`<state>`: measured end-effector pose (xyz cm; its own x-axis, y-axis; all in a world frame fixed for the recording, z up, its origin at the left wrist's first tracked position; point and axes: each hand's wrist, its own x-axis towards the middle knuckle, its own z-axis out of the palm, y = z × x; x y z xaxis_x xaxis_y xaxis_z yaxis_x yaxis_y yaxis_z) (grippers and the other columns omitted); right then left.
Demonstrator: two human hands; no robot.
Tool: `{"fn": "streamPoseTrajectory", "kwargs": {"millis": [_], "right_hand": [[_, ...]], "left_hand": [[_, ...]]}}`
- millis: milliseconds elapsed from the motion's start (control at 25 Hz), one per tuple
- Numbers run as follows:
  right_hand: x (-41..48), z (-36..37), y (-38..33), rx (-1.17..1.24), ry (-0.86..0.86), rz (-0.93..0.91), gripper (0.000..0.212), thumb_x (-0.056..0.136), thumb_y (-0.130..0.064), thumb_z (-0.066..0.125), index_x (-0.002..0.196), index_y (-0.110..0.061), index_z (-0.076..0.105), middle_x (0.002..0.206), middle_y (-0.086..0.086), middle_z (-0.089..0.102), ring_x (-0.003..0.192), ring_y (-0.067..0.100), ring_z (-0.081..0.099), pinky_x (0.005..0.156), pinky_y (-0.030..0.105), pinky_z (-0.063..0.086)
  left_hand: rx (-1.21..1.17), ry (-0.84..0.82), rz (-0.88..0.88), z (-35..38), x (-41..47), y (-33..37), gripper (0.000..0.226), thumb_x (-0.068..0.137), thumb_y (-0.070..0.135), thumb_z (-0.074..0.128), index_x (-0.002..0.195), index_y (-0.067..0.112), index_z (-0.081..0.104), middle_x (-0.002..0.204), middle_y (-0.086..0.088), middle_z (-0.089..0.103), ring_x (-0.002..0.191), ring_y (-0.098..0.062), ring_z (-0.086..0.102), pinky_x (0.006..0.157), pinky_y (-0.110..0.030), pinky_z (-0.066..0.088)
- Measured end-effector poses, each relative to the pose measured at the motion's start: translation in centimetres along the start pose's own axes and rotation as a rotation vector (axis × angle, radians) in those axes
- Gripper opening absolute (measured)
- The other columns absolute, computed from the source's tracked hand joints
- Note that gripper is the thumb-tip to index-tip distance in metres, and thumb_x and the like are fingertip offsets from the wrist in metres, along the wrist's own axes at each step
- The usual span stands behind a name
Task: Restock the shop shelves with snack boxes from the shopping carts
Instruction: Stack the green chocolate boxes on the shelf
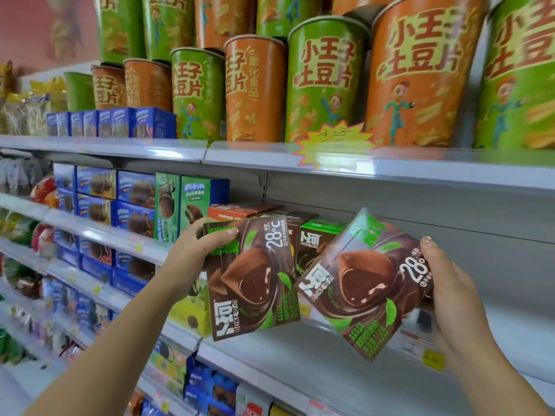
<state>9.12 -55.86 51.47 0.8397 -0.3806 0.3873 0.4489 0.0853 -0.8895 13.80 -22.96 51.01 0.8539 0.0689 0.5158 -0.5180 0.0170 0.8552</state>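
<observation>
I hold two brown chocolate snack boxes with green leaves in front of the middle shelf (pixel 300 352). My left hand (pixel 195 250) grips the upper left corner of the left box (pixel 252 280), which stands nearly upright. My right hand (pixel 447 283) grips the right edge of the right box (pixel 366 283), tilted to the left. Behind them, matching brown, green and orange boxes (pixel 315 235) stand on that shelf. The shelf space to the right of them is bare.
Tall green and orange potato chip tubs (pixel 324 82) fill the upper shelf, with a yellow starburst price tag (pixel 333 142) on its edge. Blue cookie boxes (pixel 132 202) and green boxes (pixel 192 202) stand to the left. Lower shelves hold more packets.
</observation>
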Motion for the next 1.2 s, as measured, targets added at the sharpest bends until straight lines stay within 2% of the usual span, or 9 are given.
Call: {"fn": "streamPoseTrajectory", "kwargs": {"millis": [80,200,360,440,640,720,880,1080,1200], "right_hand": [[0.6,-2.0,-1.5,0.028,0.004,0.023,0.037,0.084,-0.052,0.059,0.079,-0.016,0.063,0.058,-0.006,0.068,0.052,0.008,0.063,0.055,0.029,0.05],[2.5,-5.5,-2.9,0.082,0.025,0.094,0.045,0.058,-0.055,0.071,0.084,-0.018,0.063,0.06,-0.008,0.07,0.054,0.006,0.066,0.049,0.033,0.058],[5.4,-9.3,-2.6,0.137,0.149,0.177,0.013,0.087,-0.029,0.068,0.086,-0.018,0.061,0.057,-0.006,0.07,0.051,0.006,0.067,0.037,0.033,0.053],[6.6,-9.6,-2.3,0.182,0.161,0.238,0.007,0.092,-0.024,0.062,0.087,-0.02,0.059,0.068,-0.001,0.071,0.061,0.012,0.069,0.04,0.041,0.056],[9.7,-8.6,-1.3,0.308,0.187,0.387,0.004,0.093,-0.017,0.058,0.09,-0.016,0.055,0.11,0.012,0.062,0.09,0.027,0.062,0.087,0.057,0.047],[10.7,-8.2,-0.6,0.324,0.162,0.415,0.006,0.091,-0.017,0.06,0.095,-0.013,0.057,0.113,0.015,0.063,0.099,0.03,0.063,0.089,0.059,0.047],[12.3,-7.6,0.4,0.271,0.146,0.371,0.005,0.09,-0.014,0.063,0.09,-0.013,0.058,0.094,0.01,0.066,0.086,0.022,0.064,0.084,0.054,0.05],[15.3,-8.0,1.6,0.185,0.145,0.305,0.006,0.088,-0.013,0.064,0.094,-0.012,0.061,0.089,0.008,0.066,0.078,0.019,0.063,0.074,0.048,0.052],[17.2,-8.1,2.5,0.054,0.189,0.28,0.016,0.083,-0.021,0.07,0.096,-0.015,0.064,0.09,0.006,0.067,0.074,0.017,0.062,0.067,0.035,0.051]], "left_hand": [[0.003,-0.017,-0.009,1.3,0.4,0.0,0.047,0.068,0.035,0.077,0.107,0.011,0.066,0.089,-0.013,0.073,0.068,-0.026,0.072,0.052,-0.033,0.055],[-0.035,0.001,-0.054,2.1,1.0,-0.8,0.058,0.06,0.046,0.078,0.109,0.015,0.068,0.103,-0.018,0.073,0.091,-0.043,0.071,0.086,-0.058,0.054],[-0.075,0.043,-0.107,2.2,1.8,-2.1,0.051,0.058,0.046,0.079,0.1,0.019,0.071,0.103,-0.021,0.073,0.093,-0.049,0.068,0.091,-0.066,0.048],[-0.093,0.049,-0.118,2.1,2.1,-2.6,0.046,0.059,0.046,0.078,0.097,0.021,0.072,0.103,-0.022,0.072,0.095,-0.05,0.067,0.091,-0.066,0.047],[-0.065,0.05,-0.139,1.2,3.1,-3.7,0.049,0.065,0.046,0.075,0.103,0.015,0.069,0.1,-0.022,0.073,0.079,-0.04,0.07,0.071,-0.047,0.056],[-0.063,0.048,-0.13,1.1,3.5,-3.5,0.053,0.062,0.047,0.075,0.103,0.014,0.069,0.096,-0.02,0.074,0.073,-0.035,0.071,0.067,-0.039,0.055],[-0.062,0.042,-0.109,2.4,4.0,-2.6,0.062,0.054,0.047,0.074,0.103,0.011,0.067,0.082,-0.011,0.075,0.062,-0.028,0.071,0.056,-0.032,0.055],[-0.052,-0.008,-0.056,4.6,4.5,-1.3,0.059,0.051,0.048,0.075,0.097,0.013,0.068,0.08,-0.01,0.075,0.064,-0.028,0.072,0.061,-0.034,0.056],[-0.047,-0.014,-0.05,4.9,4.8,-1.1,0.058,0.049,0.048,0.078,0.095,0.013,0.069,0.08,-0.01,0.075,0.065,-0.028,0.072,0.061,-0.034,0.056]]}}
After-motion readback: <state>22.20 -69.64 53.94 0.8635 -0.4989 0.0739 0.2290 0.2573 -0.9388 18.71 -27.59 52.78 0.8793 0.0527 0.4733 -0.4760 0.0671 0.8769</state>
